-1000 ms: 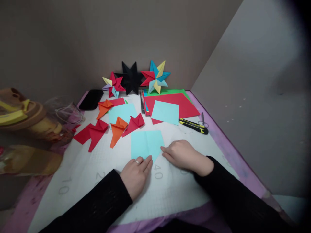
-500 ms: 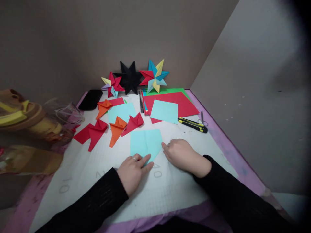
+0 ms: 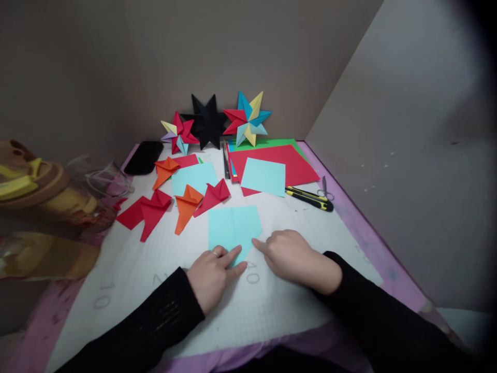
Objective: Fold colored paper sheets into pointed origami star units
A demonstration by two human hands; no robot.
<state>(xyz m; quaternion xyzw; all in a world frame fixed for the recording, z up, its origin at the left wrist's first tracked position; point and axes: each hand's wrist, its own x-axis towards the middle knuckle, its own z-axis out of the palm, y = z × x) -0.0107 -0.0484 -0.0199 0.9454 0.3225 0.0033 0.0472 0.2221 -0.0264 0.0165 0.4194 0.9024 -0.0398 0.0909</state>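
A light blue sheet of paper (image 3: 229, 228) lies flat before me, with a faint crease down its middle and its lower right corner folded in to a slanting edge. My left hand (image 3: 213, 277), a ring on one finger, rests on the lower part of the sheet with its index and middle fingers spread. My right hand (image 3: 289, 256) has its index finger stretched to the slanting edge, while the other fingers are curled. Neither hand grips anything. Beyond the sheet lie folded paper pieces, an orange one (image 3: 188, 204) and a red one (image 3: 155, 210) among them.
Paper stars, including a black star (image 3: 207, 124), lean against the wall. Light blue paper (image 3: 264, 177) lies on red sheets, beside a yellow-black cutter (image 3: 310, 199) and small scissors (image 3: 325, 190). Bottles, one a brown-lidded bottle (image 3: 27, 178), stand left. A black phone-like object (image 3: 143, 158) lies back left.
My right hand has slid down and slightly left along the slanting edge of the light blue paper. The left hand stays pressed on the sheet.
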